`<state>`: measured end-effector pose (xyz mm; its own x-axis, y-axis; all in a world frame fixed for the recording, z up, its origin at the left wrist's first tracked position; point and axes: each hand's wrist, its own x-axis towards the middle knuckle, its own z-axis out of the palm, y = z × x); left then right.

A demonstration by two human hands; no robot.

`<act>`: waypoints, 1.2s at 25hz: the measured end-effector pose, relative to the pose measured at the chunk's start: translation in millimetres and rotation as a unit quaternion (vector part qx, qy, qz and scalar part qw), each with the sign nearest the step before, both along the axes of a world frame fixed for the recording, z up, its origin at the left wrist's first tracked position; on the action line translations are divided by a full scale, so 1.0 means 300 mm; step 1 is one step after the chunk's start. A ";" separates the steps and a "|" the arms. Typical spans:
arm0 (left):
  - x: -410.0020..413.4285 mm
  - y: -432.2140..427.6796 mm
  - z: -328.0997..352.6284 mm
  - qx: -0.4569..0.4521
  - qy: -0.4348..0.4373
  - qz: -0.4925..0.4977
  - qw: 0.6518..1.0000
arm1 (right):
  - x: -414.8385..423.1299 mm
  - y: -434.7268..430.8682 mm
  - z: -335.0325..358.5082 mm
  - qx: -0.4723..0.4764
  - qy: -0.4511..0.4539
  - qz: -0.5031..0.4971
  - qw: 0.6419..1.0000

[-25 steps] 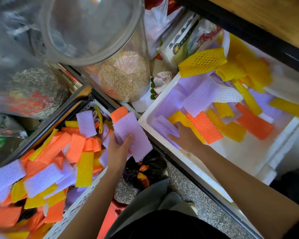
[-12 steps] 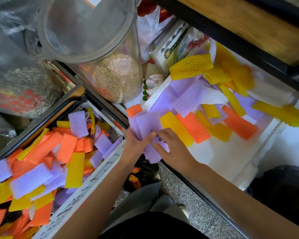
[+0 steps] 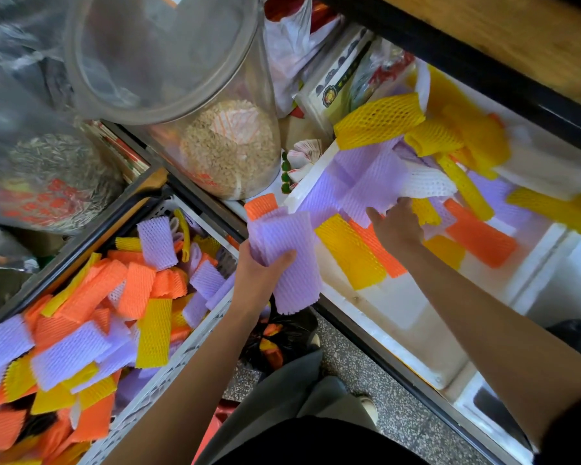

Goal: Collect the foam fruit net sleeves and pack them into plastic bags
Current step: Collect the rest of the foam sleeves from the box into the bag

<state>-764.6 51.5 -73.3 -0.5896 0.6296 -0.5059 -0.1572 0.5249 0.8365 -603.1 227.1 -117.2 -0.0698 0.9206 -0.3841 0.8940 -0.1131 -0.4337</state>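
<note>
My left hand (image 3: 260, 273) grips a stack of purple foam net sleeves (image 3: 289, 253), with an orange one at its top, held between the two boxes. My right hand (image 3: 396, 226) reaches into the white foam box (image 3: 399, 317), its fingers on a purple sleeve (image 3: 366, 186) lying among yellow, orange, white and purple sleeves. Whether those fingers pinch it is hidden. On the left, a white plastic crate (image 3: 168, 374) is heaped with purple, orange and yellow sleeves.
A clear jar of grain (image 3: 222, 142) stands at the back between the boxes. Clear bags of seeds (image 3: 47, 172) lie at the far left. A black bag (image 3: 282, 337) sits on the speckled floor by my legs. A wooden shelf edge (image 3: 517, 38) overhangs the foam box.
My right hand has let go of the purple stack and moved right and farther into the foam box. My left hand keeps the stack.
</note>
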 end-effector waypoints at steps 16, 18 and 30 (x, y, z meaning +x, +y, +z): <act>0.053 0.050 -0.053 -0.001 0.000 -0.054 0.999 | 0.228 -0.106 -0.078 -0.013 -0.100 0.185 0.978; 0.071 0.046 -0.050 -0.007 0.010 -0.059 0.998 | 0.240 -0.142 -0.075 0.000 -0.090 0.175 0.980; 0.389 0.004 0.165 0.114 0.046 -0.087 0.989 | 0.366 -0.409 0.382 0.092 0.190 0.033 0.977</act>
